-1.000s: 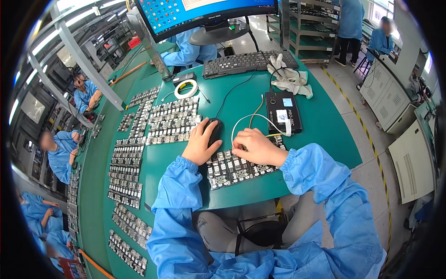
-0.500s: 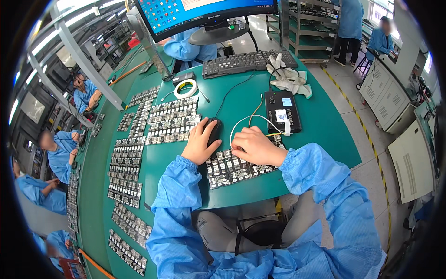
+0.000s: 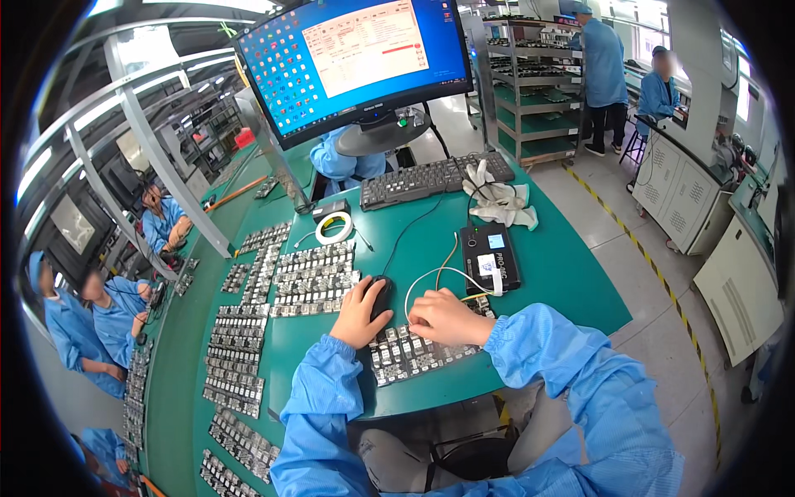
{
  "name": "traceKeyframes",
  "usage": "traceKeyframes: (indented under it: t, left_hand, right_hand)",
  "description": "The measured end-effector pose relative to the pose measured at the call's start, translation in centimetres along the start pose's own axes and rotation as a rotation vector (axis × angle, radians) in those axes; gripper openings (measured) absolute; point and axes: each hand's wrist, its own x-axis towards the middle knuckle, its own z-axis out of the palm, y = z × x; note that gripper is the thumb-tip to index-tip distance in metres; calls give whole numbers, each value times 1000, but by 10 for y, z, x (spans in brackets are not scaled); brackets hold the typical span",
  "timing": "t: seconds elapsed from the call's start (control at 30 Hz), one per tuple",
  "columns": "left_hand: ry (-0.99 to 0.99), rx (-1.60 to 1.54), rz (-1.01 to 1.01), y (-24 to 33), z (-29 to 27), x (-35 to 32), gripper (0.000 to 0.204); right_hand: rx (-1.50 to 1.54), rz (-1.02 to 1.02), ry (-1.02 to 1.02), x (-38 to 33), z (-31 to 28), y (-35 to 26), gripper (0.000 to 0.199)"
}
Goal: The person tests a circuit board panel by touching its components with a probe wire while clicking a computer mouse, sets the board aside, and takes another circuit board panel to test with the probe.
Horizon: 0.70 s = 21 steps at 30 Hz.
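My left hand [image 3: 356,318] is curled over a black computer mouse [image 3: 380,297], its thumb along the mouse's right side. Beside it, my right hand [image 3: 447,318] has its fingers pinched together over a panel of small circuit boards [image 3: 404,358] near the table's front edge. A thin white cable [image 3: 416,280] arcs from a black box-shaped device [image 3: 474,263] with a small lit screen down to those fingers. The cable's end is hidden under them. On the monitor [image 3: 290,91], a pale window is open over a blue desktop.
More circuit-board panels [image 3: 315,277] lie in rows to the left. Behind my hands are a roll of tape [image 3: 334,229], a keyboard [image 3: 431,181] and white gloves [image 3: 499,199]. A shelf rack [image 3: 538,116] stands beyond the green table [image 3: 571,282]. Co-workers in blue sit and stand around.
The view has tilted up, so more of the monitor shows and the table sits lower. My left hand stays on the mouse, and my right hand stays pinched over the boards.
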Motion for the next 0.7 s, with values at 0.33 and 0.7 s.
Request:
traceKeyframes:
  t: [0.33, 0.7]
  left_hand:
    - [-8, 3, -28, 3, -2, 2, 66]
    - [-27, -2, -42, 6, -4, 1, 67]
  right_hand:
    - [9, 4, -9, 2, -3, -1, 17]
    - [6, 3, -7, 1, -2, 0, 17]
